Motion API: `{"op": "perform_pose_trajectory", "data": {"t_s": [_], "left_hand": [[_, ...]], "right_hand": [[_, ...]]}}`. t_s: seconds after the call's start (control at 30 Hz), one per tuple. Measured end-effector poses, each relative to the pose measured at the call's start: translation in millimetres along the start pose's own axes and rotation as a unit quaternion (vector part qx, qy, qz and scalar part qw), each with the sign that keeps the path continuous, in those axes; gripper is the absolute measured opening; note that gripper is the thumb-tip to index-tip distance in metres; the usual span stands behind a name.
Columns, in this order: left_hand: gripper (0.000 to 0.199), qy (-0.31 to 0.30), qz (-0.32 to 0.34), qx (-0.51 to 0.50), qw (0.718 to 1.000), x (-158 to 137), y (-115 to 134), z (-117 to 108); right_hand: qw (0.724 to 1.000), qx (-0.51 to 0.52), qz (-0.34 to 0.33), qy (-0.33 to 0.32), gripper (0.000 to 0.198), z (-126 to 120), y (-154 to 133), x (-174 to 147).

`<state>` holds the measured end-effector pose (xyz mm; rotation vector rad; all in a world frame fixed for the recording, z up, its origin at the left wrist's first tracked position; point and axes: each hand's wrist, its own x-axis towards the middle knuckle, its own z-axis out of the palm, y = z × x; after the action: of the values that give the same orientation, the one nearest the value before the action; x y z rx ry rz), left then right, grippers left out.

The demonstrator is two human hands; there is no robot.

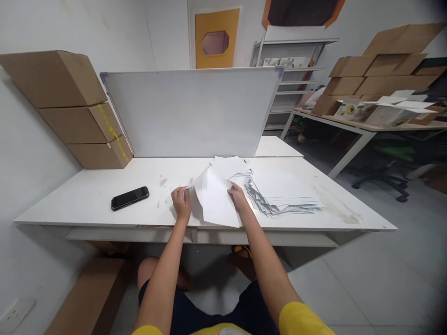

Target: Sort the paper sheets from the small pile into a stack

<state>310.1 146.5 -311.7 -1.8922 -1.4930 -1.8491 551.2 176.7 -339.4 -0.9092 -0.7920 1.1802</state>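
A white sheet of paper [219, 197], bent along a ridge with one flap turned to the left, is held up over the front of the white desk [157, 174]. My left hand [181, 203] is closed on its left edge, the fingers curled round it. On the right edge, my right hand [237, 196] pinches the same sheet between thumb and fingers. Just right of that hand lies a thick, uneven stack of papers [282, 190] with grey-blue edges. Behind the held sheet are more loose white sheets [228, 164] on the desk.
A black phone [130, 198] lies at the left of the desk. A whiteboard [195, 111] stands upright along the back. Cardboard boxes [80, 123] are stacked at the back left. Further right, another table [344, 123] carries more boxes, with an office chair [384, 172] below.
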Motion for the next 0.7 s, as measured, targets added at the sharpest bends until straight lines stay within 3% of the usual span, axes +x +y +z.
{"op": "perform_pose_trajectory", "data": {"t_s": [0.2,0.37,0.6,0.7], "left_hand": [[0.026,0.001,-0.029,0.025,0.999,-2,1,-2],[0.024,-0.108,0.049,0.054,0.991,-7,8,-1],[0.022,-0.147,0.115,0.086,0.979,-8,19,-3],[0.029,-0.191,0.148,0.041,0.97,-10,21,-8]], "right_hand": [[1.0,-0.001,-0.017,-0.005,0.052,-1,5,4],[0.998,-0.017,-0.052,-0.028,0.049,-1,8,7],[0.996,-0.029,-0.085,0.015,0.048,-2,9,10],[0.994,-0.035,-0.095,0.043,0.046,-3,9,10]]}}
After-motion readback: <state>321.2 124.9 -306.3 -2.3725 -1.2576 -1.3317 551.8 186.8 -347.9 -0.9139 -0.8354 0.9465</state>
